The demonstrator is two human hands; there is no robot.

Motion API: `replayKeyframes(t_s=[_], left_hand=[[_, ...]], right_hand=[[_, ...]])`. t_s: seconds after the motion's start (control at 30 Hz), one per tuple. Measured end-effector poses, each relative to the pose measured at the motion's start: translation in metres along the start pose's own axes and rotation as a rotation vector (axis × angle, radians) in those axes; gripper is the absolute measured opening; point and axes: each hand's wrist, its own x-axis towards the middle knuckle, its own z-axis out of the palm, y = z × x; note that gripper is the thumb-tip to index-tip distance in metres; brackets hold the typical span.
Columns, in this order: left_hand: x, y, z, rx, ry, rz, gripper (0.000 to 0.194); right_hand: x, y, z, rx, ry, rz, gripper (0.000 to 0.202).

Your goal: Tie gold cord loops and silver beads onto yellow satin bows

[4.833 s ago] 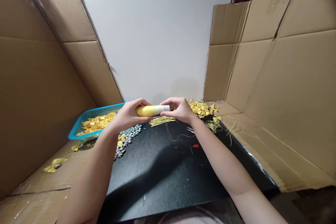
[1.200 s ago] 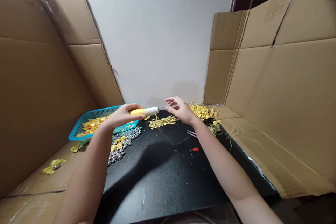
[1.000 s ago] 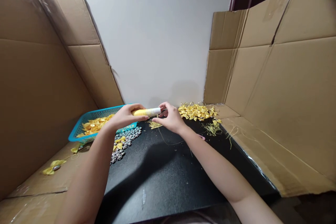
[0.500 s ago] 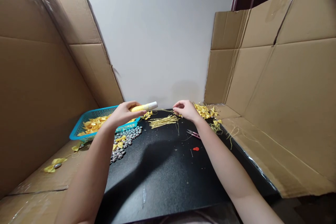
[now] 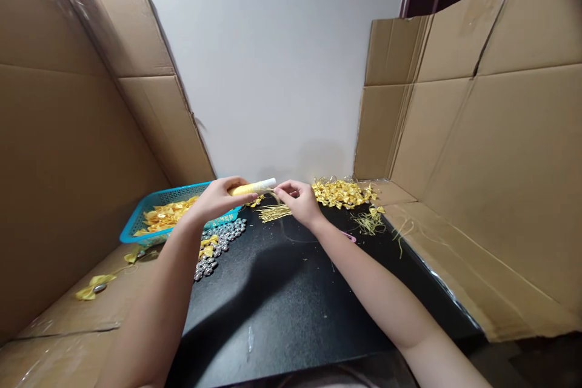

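Note:
My left hand (image 5: 217, 201) is wrapped round a yellow tube with a white end (image 5: 252, 187), held level above the table with that end to the right. My right hand (image 5: 300, 201) is closed in a pinch just beside the white end, on what looks like a thin gold cord (image 5: 271, 191); its tips partly hide it. Under the hands lies a bundle of gold twist ties (image 5: 273, 213), partly covered by my right hand. Pink-handled snips (image 5: 349, 236) show only in part behind my right forearm.
A blue basket (image 5: 131, 227) of yellow bows stands left, with silver beads (image 5: 231, 231) before it. Finished-looking bows with beads (image 5: 343, 193) are heaped at the back right, near loose gold strands (image 5: 369, 223). Cardboard walls (image 5: 513, 163) flank the black table (image 5: 291, 315).
My right hand has moved left, up to the tube's white end, and its forearm now covers the red piece and most of the snips. My left hand and the tube have hardly moved.

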Motion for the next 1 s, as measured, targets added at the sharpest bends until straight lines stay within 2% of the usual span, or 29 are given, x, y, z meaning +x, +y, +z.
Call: replayKeyframes(t_s=[0.1, 0.17, 0.27, 0.37, 0.43, 0.5, 0.57, 0.67, 0.73, 0.8, 0.87, 1.0], left_hand=[[0.000, -0.003, -0.002, -0.020, 0.018, -0.031, 0.042], [0.000, -0.004, -0.004, -0.029, 0.024, -0.040, 0.042], [0.001, -0.004, -0.004, -0.039, 0.029, -0.043, 0.043], [0.001, 0.000, 0.001, -0.041, 0.019, -0.029, 0.043], [0.002, 0.003, 0.007, -0.032, 0.011, 0.003, 0.043], [0.002, 0.005, 0.011, -0.024, 0.018, 0.035, 0.042], [0.003, 0.005, 0.012, -0.024, 0.038, 0.035, 0.042], [0.003, 0.002, 0.009, -0.034, 0.093, -0.028, 0.045], [0.003, 0.001, 0.006, -0.042, 0.128, -0.064, 0.046], [0.003, 0.000, 0.005, -0.036, 0.146, -0.080, 0.047], [0.004, 0.001, 0.007, -0.009, 0.127, -0.069, 0.047], [0.006, 0.003, 0.018, 0.035, 0.062, 0.022, 0.048]], right_hand=[[0.008, -0.002, -0.013, 0.198, -0.192, 0.104, 0.022], [0.010, -0.005, -0.018, 0.278, -0.247, 0.137, 0.024], [0.006, -0.006, -0.012, 0.289, -0.132, 0.112, 0.027], [-0.003, -0.001, 0.002, 0.133, 0.013, 0.038, 0.032], [-0.007, 0.002, 0.011, 0.045, 0.076, -0.015, 0.027], [-0.007, 0.004, 0.014, 0.088, 0.098, -0.052, 0.019], [-0.003, 0.002, 0.009, 0.246, 0.025, -0.025, 0.012], [0.006, -0.006, -0.012, 0.472, -0.285, 0.137, 0.010], [0.011, -0.013, -0.028, 0.516, -0.423, 0.248, 0.013], [0.015, -0.018, -0.042, 0.446, -0.446, 0.315, 0.019], [0.016, -0.021, -0.052, 0.268, -0.458, 0.357, 0.024], [0.015, -0.021, -0.058, -0.135, -0.533, 0.318, 0.011]])
